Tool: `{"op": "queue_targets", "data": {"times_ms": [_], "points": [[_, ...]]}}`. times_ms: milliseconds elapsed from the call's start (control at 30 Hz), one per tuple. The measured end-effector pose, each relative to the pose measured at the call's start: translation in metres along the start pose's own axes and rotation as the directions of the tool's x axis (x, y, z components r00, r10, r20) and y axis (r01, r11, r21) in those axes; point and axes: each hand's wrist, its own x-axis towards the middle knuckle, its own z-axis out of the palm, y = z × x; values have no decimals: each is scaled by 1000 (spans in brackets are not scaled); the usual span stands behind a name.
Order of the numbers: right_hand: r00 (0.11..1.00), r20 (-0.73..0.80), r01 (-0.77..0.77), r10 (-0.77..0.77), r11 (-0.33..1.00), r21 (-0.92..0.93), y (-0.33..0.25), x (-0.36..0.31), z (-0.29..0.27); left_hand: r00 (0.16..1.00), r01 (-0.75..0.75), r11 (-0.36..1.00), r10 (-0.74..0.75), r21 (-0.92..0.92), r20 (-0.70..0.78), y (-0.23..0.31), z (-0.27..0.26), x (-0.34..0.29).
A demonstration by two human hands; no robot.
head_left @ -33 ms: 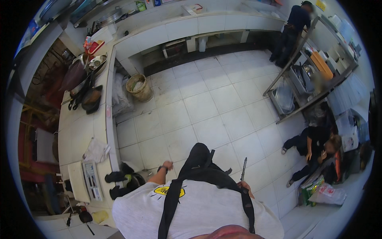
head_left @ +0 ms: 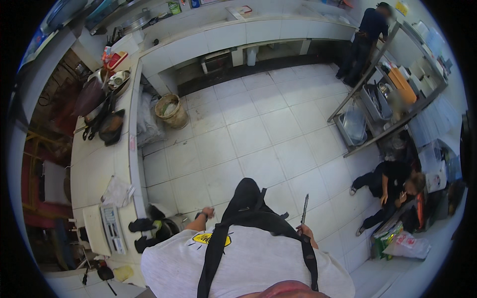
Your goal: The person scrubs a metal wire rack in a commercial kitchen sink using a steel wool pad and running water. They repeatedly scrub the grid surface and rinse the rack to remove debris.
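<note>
The left hand (head_left: 209, 212) is hanging slightly nearer than before, grip unclear; the right hand (head_left: 304, 230) is still clasping a slender tool (head_left: 304, 207).

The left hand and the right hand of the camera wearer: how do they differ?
The right hand grips a thin, pointed tool; the left hand shows nothing held. The left hand has a dark wristband and some visible forearm; the right hand's forearm is mostly hidden by the shirt. Both are ungloved.
</note>
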Motion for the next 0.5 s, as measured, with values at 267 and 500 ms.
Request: {"op": "queue_targets", "data": {"times_ms": [267, 500], "points": [[887, 208, -415, 412, 515, 750, -121, 211, -84, 996, -11, 977, -8, 212, 91, 167, -49, 127], [970, -116, 230, -215, 964, 135, -295, 331, -82, 734, -509, 755, 632, 415, -248, 542, -189, 283]]}}
